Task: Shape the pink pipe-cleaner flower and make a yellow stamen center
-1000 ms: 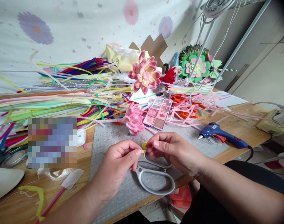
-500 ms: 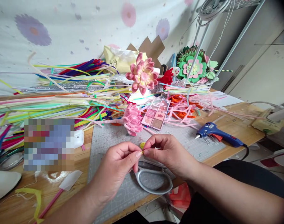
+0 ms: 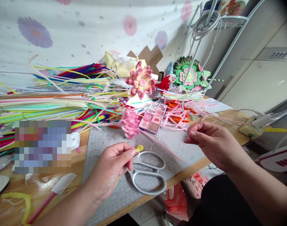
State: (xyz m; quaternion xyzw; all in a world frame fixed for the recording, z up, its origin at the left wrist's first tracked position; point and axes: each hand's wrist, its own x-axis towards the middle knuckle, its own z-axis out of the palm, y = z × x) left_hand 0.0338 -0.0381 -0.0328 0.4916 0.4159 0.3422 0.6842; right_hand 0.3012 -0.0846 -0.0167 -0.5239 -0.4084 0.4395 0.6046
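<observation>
My left hand [image 3: 117,160] pinches a small yellow piece [image 3: 140,147] with a round end, just above the grey-handled scissors [image 3: 149,182]. My right hand [image 3: 204,136] is raised over the right part of the grey cutting mat [image 3: 105,194], its thumb and fingertips pressed together; what they hold, if anything, is too small to make out. Between the hands, a thin pink stem [image 3: 162,146] and a short yellow wire [image 3: 155,143] lie on the mat. Behind them rests a pink fuzzy flower [image 3: 129,123] beside a makeup palette [image 3: 154,117].
Bundles of coloured pipe cleaners [image 3: 39,105] fill the table's back left. A pink-and-yellow flower [image 3: 142,81] stands behind the palette. Green paper flowers [image 3: 188,76] are at the back right, near a metal rack [image 3: 228,59]. A pink stick [image 3: 43,207] lies front left.
My right hand has moved away from my left, to the right and slightly up. The view has shifted, and the blue glue gun is no longer visible.
</observation>
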